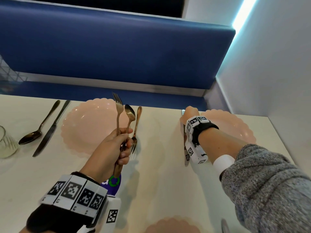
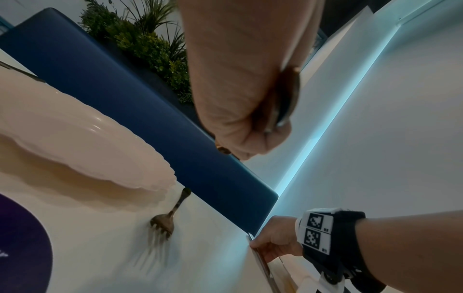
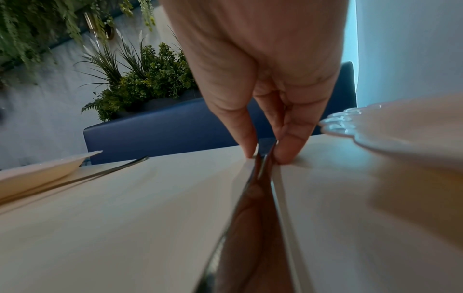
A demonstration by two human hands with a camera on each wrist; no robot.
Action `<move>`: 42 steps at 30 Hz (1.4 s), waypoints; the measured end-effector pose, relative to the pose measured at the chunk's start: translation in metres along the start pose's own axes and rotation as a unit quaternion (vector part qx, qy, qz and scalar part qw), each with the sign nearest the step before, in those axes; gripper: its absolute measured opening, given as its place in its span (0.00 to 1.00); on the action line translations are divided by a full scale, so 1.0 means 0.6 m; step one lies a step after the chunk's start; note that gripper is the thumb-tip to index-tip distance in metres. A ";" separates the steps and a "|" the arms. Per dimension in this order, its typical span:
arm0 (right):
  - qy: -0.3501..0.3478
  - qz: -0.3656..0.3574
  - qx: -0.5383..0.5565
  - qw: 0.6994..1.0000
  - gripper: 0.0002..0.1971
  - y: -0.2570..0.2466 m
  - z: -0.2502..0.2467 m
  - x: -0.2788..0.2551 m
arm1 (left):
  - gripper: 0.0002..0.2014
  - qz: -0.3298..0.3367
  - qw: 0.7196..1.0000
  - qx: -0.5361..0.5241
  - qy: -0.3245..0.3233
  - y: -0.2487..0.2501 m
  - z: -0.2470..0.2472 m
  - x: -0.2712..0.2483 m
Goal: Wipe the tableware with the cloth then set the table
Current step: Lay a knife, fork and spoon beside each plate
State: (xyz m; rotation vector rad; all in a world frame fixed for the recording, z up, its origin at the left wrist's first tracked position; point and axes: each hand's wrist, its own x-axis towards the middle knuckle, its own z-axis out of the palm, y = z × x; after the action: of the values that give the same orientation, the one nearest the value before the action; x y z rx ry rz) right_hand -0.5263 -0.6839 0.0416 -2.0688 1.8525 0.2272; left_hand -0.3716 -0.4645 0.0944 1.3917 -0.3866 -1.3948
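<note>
Just left of the far right plate (image 1: 235,125), the right hand (image 1: 188,115) pinches a knife (image 1: 185,145) flat on the table (image 1: 159,165); ease it parallel to that plate's edge before letting go. Its long axis runs from the table's far edge toward the person. The left hand (image 1: 114,148) grips a fork (image 1: 117,106) and spoon (image 1: 129,113), heads up.

The pale table (image 1: 159,174) has a pink plate (image 1: 90,125) with a dark spoon (image 1: 36,130) and a knife (image 1: 50,132) on its left and a gold fork (image 1: 136,132) on its right. Another pink plate (image 1: 235,126) sits far right. A glass (image 1: 5,143) stands at the left edge.
</note>
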 end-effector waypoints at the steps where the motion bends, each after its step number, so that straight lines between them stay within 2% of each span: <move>1: -0.001 -0.002 -0.010 1.000 0.19 -0.001 -0.001 -0.002 | 0.10 0.000 1.000 0.001 0.000 -0.001 0.000 -0.001; 19: 0.011 -0.003 -0.032 0.999 0.19 0.000 0.005 -0.003 | 0.10 0.004 1.000 -0.001 0.006 -0.004 -0.014 -0.010; 21: 0.009 0.002 -0.010 1.000 0.15 0.000 0.009 -0.001 | 0.10 0.002 1.000 -0.004 0.004 -0.002 -0.014 -0.011; 23: 0.021 -0.011 0.034 0.999 0.06 -0.005 0.006 -0.002 | 0.11 -0.002 1.000 -0.007 0.000 -0.001 -0.016 -0.010; 25: 0.101 -0.067 0.093 0.988 0.13 -0.017 0.003 -0.011 | 0.11 -0.006 1.000 -0.005 -0.009 0.000 -0.019 -0.009; 27: 0.210 -0.228 0.161 0.937 0.12 -0.045 -0.007 -0.046 | 0.11 -0.011 1.000 -0.003 -0.019 0.001 -0.021 -0.008; 28: 0.217 -0.325 0.172 0.904 0.10 -0.062 -0.014 -0.074 | 0.11 -0.014 1.000 -0.002 -0.023 0.002 -0.021 -0.007; 30: 0.144 -0.481 0.127 0.856 0.11 -0.089 -0.016 -0.136 | 0.10 -0.021 0.999 -0.001 -0.030 0.005 -0.017 -0.006; 31: 0.111 -0.536 0.090 0.832 0.12 -0.098 -0.010 -0.163 | 0.10 -0.024 0.999 0.000 -0.033 0.006 -0.014 -0.007; 33: 0.096 -0.609 0.033 0.787 0.12 -0.104 0.008 -0.191 | 0.09 -0.027 0.999 0.012 -0.044 0.010 -0.006 -0.009; 35: 0.133 -0.623 0.017 0.770 0.12 -0.098 0.026 -0.195 | 0.10 -0.025 0.998 0.033 -0.055 0.013 0.000 -0.013; 38: 0.166 -0.611 0.017 0.774 0.13 -0.082 0.039 -0.186 | 0.13 -0.028 0.996 0.058 -0.055 0.016 0.007 -0.017; 40: 0.189 -0.606 0.006 0.773 0.09 -0.070 0.029 -0.187 | 0.15 -0.029 0.997 0.070 -0.027 0.018 0.008 -0.015; 41: 0.196 -0.584 0.026 0.787 0.05 -0.064 0.021 -0.180 | 0.15 -0.028 0.997 0.066 -0.004 0.020 0.006 -0.013; 42: 0.188 -0.538 0.073 0.819 0.04 -0.057 0.009 -0.172 | 0.15 -0.027 0.997 0.064 0.020 0.022 0.001 -0.012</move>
State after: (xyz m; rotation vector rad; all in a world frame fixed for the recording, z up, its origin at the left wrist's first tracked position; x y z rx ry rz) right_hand -0.5052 -0.5831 0.0778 -2.7858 0.5307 -0.6264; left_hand -0.3681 -0.4641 0.1091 1.5417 -0.4208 -1.4034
